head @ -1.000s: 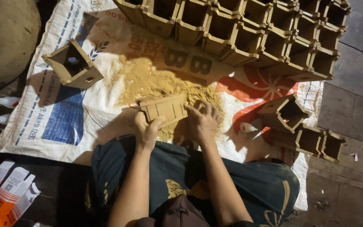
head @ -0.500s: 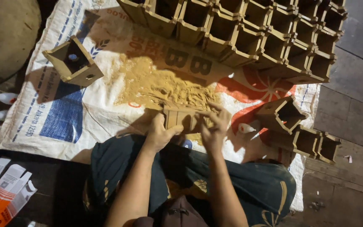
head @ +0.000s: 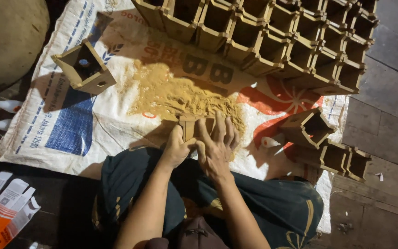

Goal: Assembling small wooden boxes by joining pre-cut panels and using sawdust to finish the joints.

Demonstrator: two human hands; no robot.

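Both my hands grip one small square wooden box point(head: 190, 125) at the near edge of a pile of yellowish sawdust point(head: 180, 94). My left hand point(head: 177, 148) clasps the box's left side, with the thumb up along it. My right hand point(head: 216, 146) lies over its right side and top, fingers spread forward into the dust. Most of the box is hidden under my fingers. All of this rests on a printed white woven sack point(head: 93, 124) spread on the floor, in front of my crossed legs in dark green cloth.
Several rows of open wooden boxes point(head: 272, 32) stand packed at the far side. One lone box point(head: 84, 67) sits at the left, three more point(head: 328, 147) at the right. Orange-and-white cartons point(head: 8, 210) lie at the lower left. Dark floorboards point(head: 388, 138) run along the right.
The box was held flat and wide between my hands a second ago. It has since been turned and drawn closer, and my right hand now covers most of it.
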